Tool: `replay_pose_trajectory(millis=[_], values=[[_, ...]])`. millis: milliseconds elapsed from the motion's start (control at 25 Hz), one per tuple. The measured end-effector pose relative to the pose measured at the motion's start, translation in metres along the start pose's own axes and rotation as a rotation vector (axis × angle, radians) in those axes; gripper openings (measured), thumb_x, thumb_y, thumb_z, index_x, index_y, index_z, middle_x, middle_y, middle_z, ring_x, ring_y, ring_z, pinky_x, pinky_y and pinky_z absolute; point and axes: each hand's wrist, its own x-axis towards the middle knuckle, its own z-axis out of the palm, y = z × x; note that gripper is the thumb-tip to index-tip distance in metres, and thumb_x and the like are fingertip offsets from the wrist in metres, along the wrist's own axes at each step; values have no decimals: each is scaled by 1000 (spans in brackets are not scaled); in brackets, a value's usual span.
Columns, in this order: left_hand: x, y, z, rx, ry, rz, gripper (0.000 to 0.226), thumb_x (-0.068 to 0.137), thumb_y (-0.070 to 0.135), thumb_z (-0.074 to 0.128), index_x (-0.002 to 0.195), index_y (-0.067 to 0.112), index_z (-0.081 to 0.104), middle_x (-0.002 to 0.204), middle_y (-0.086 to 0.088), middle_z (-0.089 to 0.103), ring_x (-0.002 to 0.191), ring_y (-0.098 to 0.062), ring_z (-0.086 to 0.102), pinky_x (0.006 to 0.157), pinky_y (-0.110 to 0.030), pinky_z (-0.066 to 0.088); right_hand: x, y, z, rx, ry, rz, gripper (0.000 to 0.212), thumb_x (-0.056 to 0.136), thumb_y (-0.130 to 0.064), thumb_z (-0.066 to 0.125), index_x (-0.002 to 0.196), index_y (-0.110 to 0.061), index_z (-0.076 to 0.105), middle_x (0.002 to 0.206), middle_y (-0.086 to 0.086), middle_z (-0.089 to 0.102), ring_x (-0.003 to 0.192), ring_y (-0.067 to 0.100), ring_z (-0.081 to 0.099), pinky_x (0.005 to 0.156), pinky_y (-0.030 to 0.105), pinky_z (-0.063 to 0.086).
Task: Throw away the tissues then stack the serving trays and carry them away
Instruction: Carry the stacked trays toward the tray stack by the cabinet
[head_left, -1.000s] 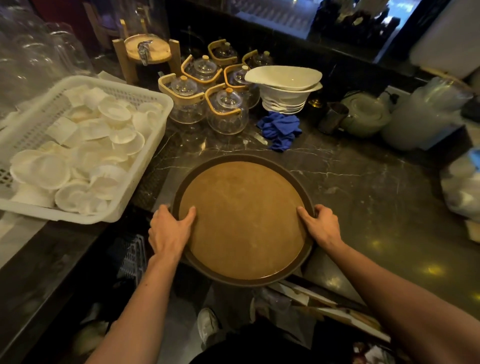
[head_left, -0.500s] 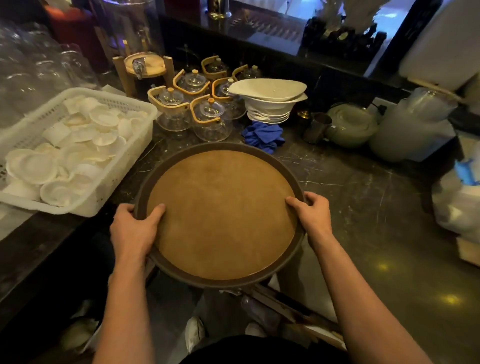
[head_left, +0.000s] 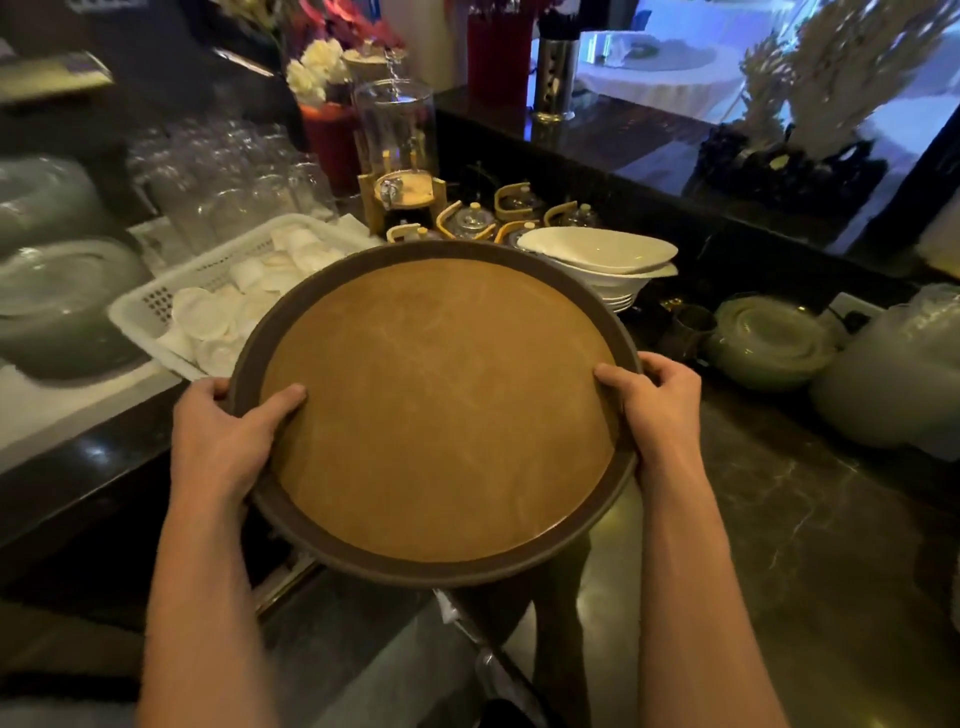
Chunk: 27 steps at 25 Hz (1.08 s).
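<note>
Both hands on it: left hand (head_left: 223, 441) and right hand (head_left: 655, 410) each clamp opposite edges of the round serving tray (head_left: 436, 410), thumbs on top, held above the dark counter (head_left: 810, 545). Behind sit a white basket (head_left: 150, 306) and stacked bowls (head_left: 605, 260).

The serving tray (head_left: 436, 410) has a matt tan, cork-like liner, faintly scuffed, inside a smooth dark-brown plastic-looking rim. The bench (head_left: 810, 530) is polished dark stone with pale veins, glossy enough to reflect lamps. The white basket (head_left: 156, 306) is perforated plastic, filled with matt white dishes. The stacked bowls (head_left: 602, 254) look like glazed white ceramic. Clear glass teapots (head_left: 470, 221) carry pale wooden handles, and the drinking glasses (head_left: 218, 176) are shiny and transparent.
</note>
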Motion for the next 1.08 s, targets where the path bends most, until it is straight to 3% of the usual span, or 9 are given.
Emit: replay_pose_trajectory(millis=[240, 520, 720, 800, 920, 1080], values=[[-35, -15, -64, -106, 168, -59, 73, 68, 39, 80, 131, 21, 49, 127, -10, 58, 110, -31, 57, 88, -53, 50, -36, -22, 28, 24, -158, -56, 14, 80, -18, 72, 91, -25, 69, 91, -1, 70, 84, 16, 67, 71, 39, 55], [-77, -65, -168, -188, 371, -166, 72, 72, 34, 79, 132, 14, 45, 128, -14, 55, 110, -33, 56, 86, -50, 49, -105, -35, 98, -29, -403, -118, 13, 83, -21, 70, 90, -30, 64, 94, -4, 68, 88, 13, 64, 72, 34, 50], [-125, -121, -276, -258, 569, -211, 61, 66, 34, 83, 116, 10, 57, 111, -13, 64, 92, -31, 63, 73, -45, 53, -197, -41, 172, -49, -628, -131, 20, 82, -18, 71, 102, -18, 70, 94, -2, 70, 85, 13, 65, 65, 30, 49], [-151, -146, -321, -241, 655, -220, 56, 65, 35, 83, 109, 8, 59, 104, -14, 66, 86, -29, 64, 64, -40, 51, -242, -40, 199, -50, -724, -145, 16, 80, -16, 71, 96, -17, 71, 91, 1, 72, 81, 14, 67, 62, 29, 50], [-190, -180, -380, -213, 757, -262, 53, 65, 39, 82, 103, 10, 61, 96, -10, 67, 82, -27, 64, 68, -42, 53, -308, -37, 233, -73, -826, -189, 25, 78, -15, 72, 102, -9, 72, 94, 7, 73, 87, 22, 68, 72, 35, 54], [-245, -225, -440, -211, 910, -300, 52, 63, 38, 83, 101, 8, 62, 93, -14, 68, 84, -33, 65, 72, -49, 55, -393, -26, 269, -104, -965, -235, 21, 81, -19, 71, 102, -16, 72, 95, 2, 72, 88, 19, 67, 72, 35, 53]])
